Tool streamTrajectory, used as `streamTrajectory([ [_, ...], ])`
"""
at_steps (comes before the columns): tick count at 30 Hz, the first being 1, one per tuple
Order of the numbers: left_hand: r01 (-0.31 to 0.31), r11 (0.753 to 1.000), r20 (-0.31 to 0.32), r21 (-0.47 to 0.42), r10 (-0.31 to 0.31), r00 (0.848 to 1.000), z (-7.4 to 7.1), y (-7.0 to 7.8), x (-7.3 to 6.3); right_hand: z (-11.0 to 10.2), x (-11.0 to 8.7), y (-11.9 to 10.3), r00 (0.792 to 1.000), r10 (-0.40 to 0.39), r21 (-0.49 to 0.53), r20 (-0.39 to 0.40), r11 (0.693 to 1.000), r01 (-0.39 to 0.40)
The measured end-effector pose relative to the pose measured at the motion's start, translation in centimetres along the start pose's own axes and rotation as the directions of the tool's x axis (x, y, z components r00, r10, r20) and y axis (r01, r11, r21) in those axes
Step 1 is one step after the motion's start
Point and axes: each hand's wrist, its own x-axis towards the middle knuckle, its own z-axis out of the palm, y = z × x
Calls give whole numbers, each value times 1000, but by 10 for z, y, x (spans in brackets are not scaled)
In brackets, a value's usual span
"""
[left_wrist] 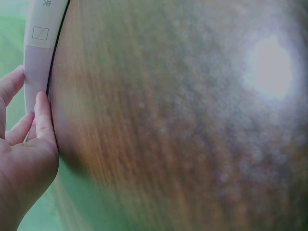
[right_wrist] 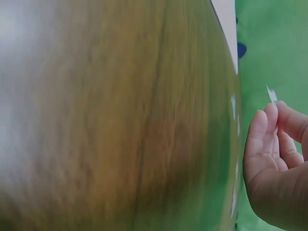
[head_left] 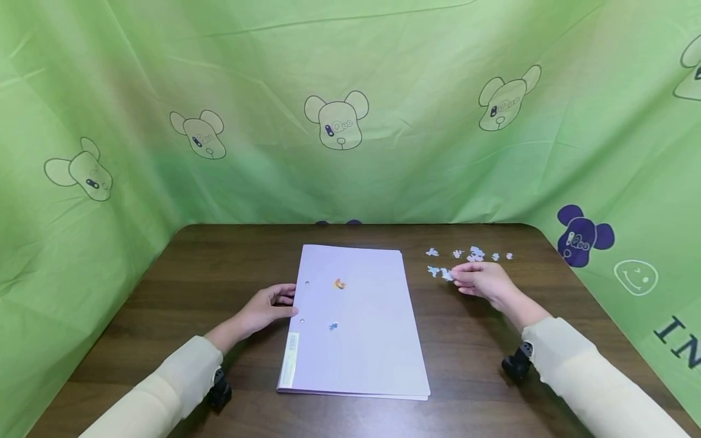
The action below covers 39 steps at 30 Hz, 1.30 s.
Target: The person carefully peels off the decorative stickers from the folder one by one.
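A pale lilac folder (head_left: pixel 372 347) lies on the table before me. An orange sticker (head_left: pixel 339 283) and a small blue sticker (head_left: pixel 333 326) are on its cover. My left hand (head_left: pixel 268 307) rests against the folder's left edge, and the left wrist view has its fingertips touching the spine (left_wrist: pixel 37 72). To the right of the folder, my right hand (head_left: pixel 482 283) pinches a small pale sticker (right_wrist: pixel 272 95) between thumb and fingertips. That sticker is held off the table in the right wrist view; its picture is too small to make out.
Several small loose stickers (head_left: pixel 476 252) lie on the table near the back right, and one (head_left: pixel 433 271) is just left of the right fingertips. The brown wooden table (head_left: pixel 219 267) ends at a green printed curtain (head_left: pixel 263 182) behind and at the sides.
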Motion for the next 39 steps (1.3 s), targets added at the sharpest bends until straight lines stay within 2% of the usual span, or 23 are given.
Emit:
streamTrajectory([
  [1,3,1000,-1,-2,-3,1000,0,-5,2,-2,1,0,1000,7,11,-8,1000,-7],
  [12,2,1000,5,-11,-2,1000,0,-7,2,-15,11,6,995,72,85,-61,994,-67],
  [17,-2,1000,8,-20,2,1000,1,-6,3,-17,13,9,991,100,54,-89,994,-95],
  [28,3,1000,3,-6,-3,1000,1,-5,3,-13,17,8,986,83,4,-142,997,-83],
  [31,3,1000,-4,0,-3,1000,2,0,0,-10,18,9,984,74,-41,-160,996,-81],
  [34,1,1000,-2,8,-1,1000,2,12,-6,-10,19,9,982,76,-73,-173,993,-90],
  [37,-5,1000,8,10,5,1000,2,25,-13,-9,19,9,981,83,-84,-174,992,-99],
  [39,-17,1000,11,14,17,1000,2,28,-15,-9,20,8,980,89,-85,-178,991,-106],
])
